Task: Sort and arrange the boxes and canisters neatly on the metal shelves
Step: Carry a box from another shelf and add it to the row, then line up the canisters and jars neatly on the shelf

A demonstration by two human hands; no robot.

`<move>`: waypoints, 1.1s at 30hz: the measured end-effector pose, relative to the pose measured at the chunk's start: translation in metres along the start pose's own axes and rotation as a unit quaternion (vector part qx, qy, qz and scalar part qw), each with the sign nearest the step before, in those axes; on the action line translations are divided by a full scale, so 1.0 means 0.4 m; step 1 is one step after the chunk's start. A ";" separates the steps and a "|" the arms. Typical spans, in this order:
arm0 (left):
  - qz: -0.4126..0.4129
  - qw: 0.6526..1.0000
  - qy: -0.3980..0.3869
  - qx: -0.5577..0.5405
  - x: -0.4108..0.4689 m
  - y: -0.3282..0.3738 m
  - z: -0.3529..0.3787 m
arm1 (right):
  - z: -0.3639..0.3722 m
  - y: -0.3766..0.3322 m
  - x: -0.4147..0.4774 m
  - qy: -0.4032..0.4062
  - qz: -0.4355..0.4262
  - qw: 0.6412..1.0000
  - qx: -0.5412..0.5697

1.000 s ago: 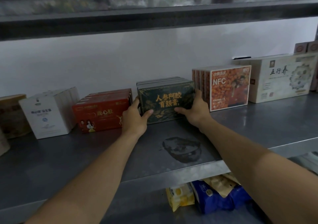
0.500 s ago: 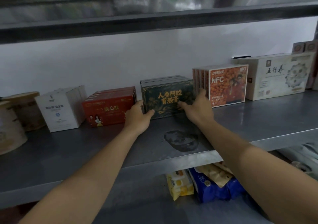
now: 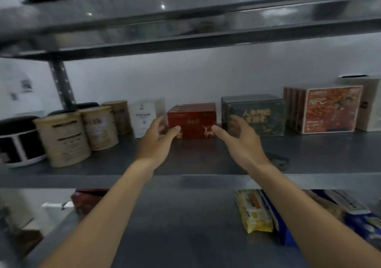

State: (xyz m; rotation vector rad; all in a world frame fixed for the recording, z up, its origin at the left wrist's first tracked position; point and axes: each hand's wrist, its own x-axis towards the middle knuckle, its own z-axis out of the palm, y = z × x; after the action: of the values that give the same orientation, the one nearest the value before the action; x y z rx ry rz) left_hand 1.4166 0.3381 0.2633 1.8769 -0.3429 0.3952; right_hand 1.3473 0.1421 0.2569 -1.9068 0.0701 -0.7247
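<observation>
Background: a white wall (image 3: pixel 185 76) behind a metal rack, with a perforated post (image 3: pixel 61 84) at the back left.
Shelves: the middle shelf (image 3: pixel 185 160) holds the goods in a row along the wall; the upper shelf (image 3: pixel 185 30) runs above it and the lower shelf (image 3: pixel 175 226) below.
Appliance: a black and white appliance (image 3: pixel 18 142) sits at the far left of the middle shelf.
Canisters: three tan canisters (image 3: pixel 61 140) stand upright just right of the appliance, close together.
Orange box: a set of orange boxes (image 3: pixel 332 111) stands near the right, just beside a cream box (image 3: pixel 371 107).
Green box: the dark green boxes (image 3: pixel 257 115) stand between the orange and red ones.
Red box: the red boxes (image 3: pixel 192 121) stand mid-shelf, right of a white box (image 3: pixel 144 115).
Left hand: the left hand (image 3: pixel 157 138) has its thumb on the red front's lower left corner and its fingers at the left side; blur hides whether it grips.
Right hand: the right hand (image 3: pixel 239 138) is spread and holds nothing, thumb tip at the red front's lower right corner, fingers before the green box.
Packets: a yellow packet (image 3: pixel 254 212) and a blue packet (image 3: pixel 362 222) lie on the lower shelf.
</observation>
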 end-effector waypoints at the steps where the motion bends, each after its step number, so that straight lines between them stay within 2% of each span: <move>1: -0.009 1.000 0.012 0.006 -0.003 -0.006 -0.030 | 0.025 -0.011 -0.008 -0.008 -0.001 1.000 0.016; 7: -0.035 0.997 0.071 -0.001 -0.046 -0.046 -0.222 | 0.195 -0.067 -0.048 -0.075 -0.001 0.996 0.055; 13: -0.064 0.988 0.135 0.047 -0.089 -0.107 -0.389 | 0.356 -0.131 -0.081 -0.157 0.002 0.985 0.075; 20: -0.068 0.980 0.165 0.094 -0.051 -0.202 -0.551 | 0.517 -0.196 -0.110 -0.189 0.001 0.979 0.073; 27: -0.037 0.991 0.109 0.066 0.048 -0.320 -0.653 | 0.681 -0.254 -0.099 -0.166 0.009 0.984 0.066; 29: -0.033 0.993 0.090 0.072 0.085 -0.349 -0.672 | 0.732 -0.270 -0.095 -0.165 0.009 0.983 0.078; 33: 0.009 0.999 0.030 0.018 0.118 -0.396 -0.685 | 0.815 -0.280 -0.076 -0.164 0.013 0.979 0.120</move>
State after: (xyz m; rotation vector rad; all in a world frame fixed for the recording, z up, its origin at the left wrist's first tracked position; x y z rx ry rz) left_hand 1.4971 0.6464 0.2352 1.8937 -0.3144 0.4727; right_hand 1.4594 0.4696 0.2503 -1.7638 -0.1917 -0.3737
